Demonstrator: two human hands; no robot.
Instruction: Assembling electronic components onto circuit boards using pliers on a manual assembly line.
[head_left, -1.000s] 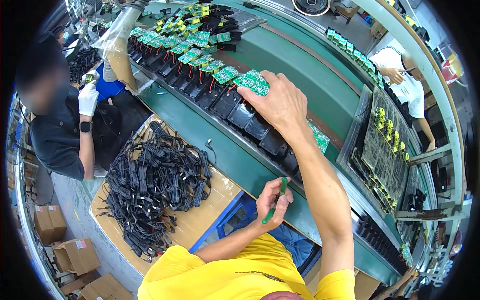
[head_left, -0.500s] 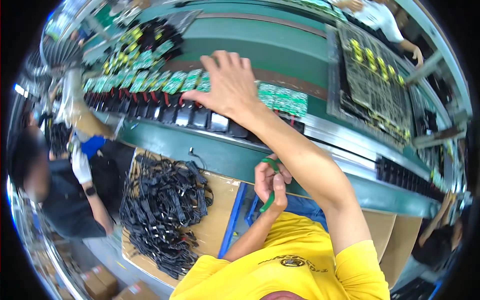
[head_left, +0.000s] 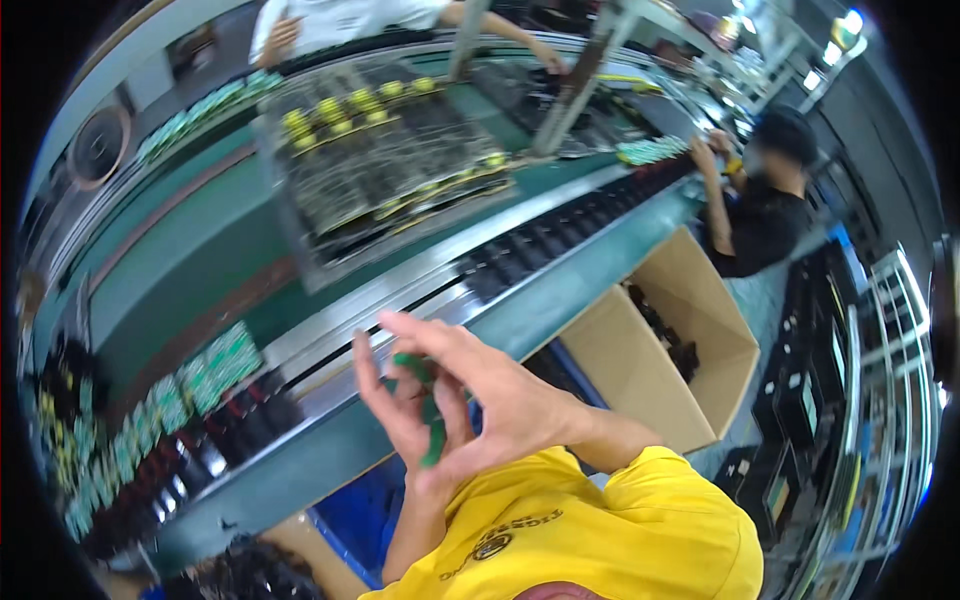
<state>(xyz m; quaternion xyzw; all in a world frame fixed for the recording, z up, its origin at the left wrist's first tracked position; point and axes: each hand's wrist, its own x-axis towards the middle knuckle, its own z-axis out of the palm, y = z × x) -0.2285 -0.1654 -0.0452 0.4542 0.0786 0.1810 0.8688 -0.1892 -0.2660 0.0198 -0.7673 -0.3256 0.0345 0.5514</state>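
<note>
In front of my chest, my left hand [head_left: 397, 425] is closed around a small hand tool with curved green handles [head_left: 433, 440]. The tool's working end is hidden, so whether it is pliers or cutters does not show. My right hand [head_left: 510, 400] is beside and partly over the left one, its fingers stretched out and apart and nothing visible in them. Beyond both hands runs a metal conveyor rail [head_left: 330, 372]. Green circuit boards [head_left: 222, 368] with red wires and black cases [head_left: 215, 445] stand in a row on it to the left.
More black cases [head_left: 545, 238] line the rail to the right. A tray [head_left: 385, 165] with yellow parts lies across the bench. An open cardboard box [head_left: 640, 375] stands at the right, dark cables [head_left: 240, 575] at lower left. A worker in black [head_left: 765, 205] and one in white [head_left: 350, 18] are nearby.
The view has swung to the right. My right hand has left the row of circuit boards and come back beside my left hand, which still holds the green-handled tool.
</note>
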